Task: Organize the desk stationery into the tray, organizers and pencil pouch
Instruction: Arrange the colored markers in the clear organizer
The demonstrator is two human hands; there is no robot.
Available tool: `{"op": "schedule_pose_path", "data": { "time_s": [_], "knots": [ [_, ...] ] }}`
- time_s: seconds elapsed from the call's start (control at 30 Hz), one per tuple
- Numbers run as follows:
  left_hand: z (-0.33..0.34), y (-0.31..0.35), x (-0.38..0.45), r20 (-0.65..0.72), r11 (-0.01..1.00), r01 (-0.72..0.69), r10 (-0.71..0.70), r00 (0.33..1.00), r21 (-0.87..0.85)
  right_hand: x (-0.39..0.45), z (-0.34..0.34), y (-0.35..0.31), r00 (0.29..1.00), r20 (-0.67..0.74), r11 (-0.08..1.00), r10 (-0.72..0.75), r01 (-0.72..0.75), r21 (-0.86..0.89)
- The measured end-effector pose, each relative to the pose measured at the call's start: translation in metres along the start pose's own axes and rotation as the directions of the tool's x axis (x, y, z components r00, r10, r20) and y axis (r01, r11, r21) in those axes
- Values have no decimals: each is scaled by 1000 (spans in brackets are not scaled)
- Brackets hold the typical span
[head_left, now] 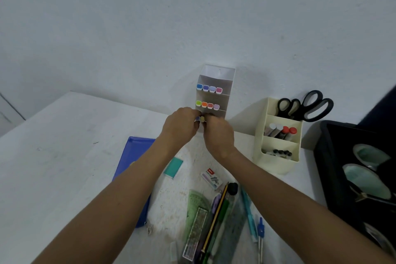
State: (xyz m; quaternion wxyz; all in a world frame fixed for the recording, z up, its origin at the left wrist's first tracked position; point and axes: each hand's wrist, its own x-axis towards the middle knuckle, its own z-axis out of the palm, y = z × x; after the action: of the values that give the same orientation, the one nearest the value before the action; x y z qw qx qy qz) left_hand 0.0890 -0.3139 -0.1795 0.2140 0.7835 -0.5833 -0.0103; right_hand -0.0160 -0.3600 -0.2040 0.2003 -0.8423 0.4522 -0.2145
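Note:
A white tiered organizer (227, 75) stands against the wall with two rows of coloured highlighters (209, 88) in it. Both hands meet at its lowest tier. My left hand (182, 124) and my right hand (217, 133) pinch small highlighters (200, 118), a purple and a yellow cap showing between the fingers. A blue pencil pouch (134, 156) lies under my left forearm. Rulers, a green protractor, pencils and pens (214, 216) lie heaped at the front.
A cream desk organizer (276, 163) at right holds black scissors (308, 107), markers and small black items. A black tray (334, 167) with tape rolls sits at the far right. A teal eraser (173, 167) and a staples box (212, 179) lie on the table.

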Motion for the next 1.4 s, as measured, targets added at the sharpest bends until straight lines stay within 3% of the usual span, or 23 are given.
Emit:
{"op": "schedule_pose_path", "data": {
  "time_s": [0.33,0.47,0.67,0.8,0.9,1.0,1.17,1.4],
  "knots": [
    [-15,13,-24,40,1000,-11,10,999,5,-17,-11,-3,996,-15,995,-92,92,-23],
    [-26,10,-72,48,995,84,-81,996,-61,-64,-31,-3,982,2,981,-189,188,49],
    [-30,-4,-156,110,960,256,-244,963,-116,-133,-64,-6,958,228,984,-172,158,82],
    [-29,-1,-212,251,932,345,-310,917,-109,-183,-75,-17,872,443,977,-209,202,65],
    [-31,3,-243,329,941,337,-308,893,-34,-213,-71,-20,818,544,972,-190,233,-11],
    [-37,9,-269,362,929,370,-336,870,-29,-237,-62,-20,804,589,980,-86,176,-97],
    [-35,26,-303,505,891,455,-387,772,-12,-267,-51,-26,761,646,996,63,-3,-94],
    [-29,34,-311,469,864,499,-412,781,-71,-273,-51,-29,699,701,987,139,-155,-41]
  ]
}}
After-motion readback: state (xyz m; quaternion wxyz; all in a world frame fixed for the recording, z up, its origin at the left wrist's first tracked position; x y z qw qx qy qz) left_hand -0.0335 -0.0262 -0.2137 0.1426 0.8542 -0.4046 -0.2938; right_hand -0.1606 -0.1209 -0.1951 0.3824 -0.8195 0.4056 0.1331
